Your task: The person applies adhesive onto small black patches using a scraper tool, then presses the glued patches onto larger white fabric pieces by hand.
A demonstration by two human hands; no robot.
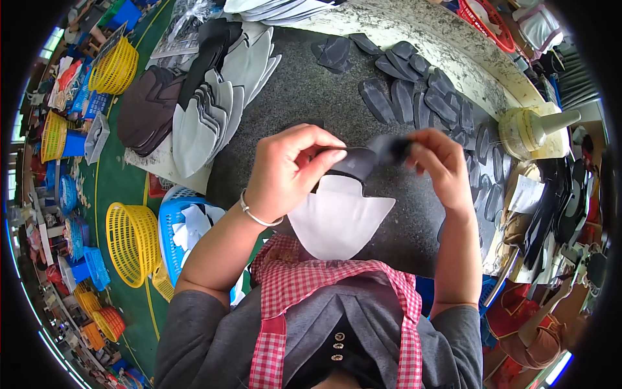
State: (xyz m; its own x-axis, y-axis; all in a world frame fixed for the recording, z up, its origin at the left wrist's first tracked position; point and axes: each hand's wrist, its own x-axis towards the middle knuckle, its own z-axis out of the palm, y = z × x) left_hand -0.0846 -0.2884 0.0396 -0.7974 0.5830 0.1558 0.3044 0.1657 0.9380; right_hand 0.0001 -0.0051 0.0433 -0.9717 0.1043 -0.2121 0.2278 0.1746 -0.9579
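My left hand pinches the dark upper edge of a white-and-black shoe upper piece, which hangs over the dark worktop toward my apron. In my right hand, closed fingertips grip a small black piece, smeared by motion. This piece is beside the dark end of the upper, and I cannot tell whether they touch. Beyond my right hand, many loose black oval pieces lie scattered on the worktop. Stacks of white upper pieces and dark brown pieces lie to the left.
A cream pot with a nozzle stands at the worktop's right. Blue basket and yellow basket are at the lower left. A red basket sits at the back right. Another person's arm shows at the lower right.
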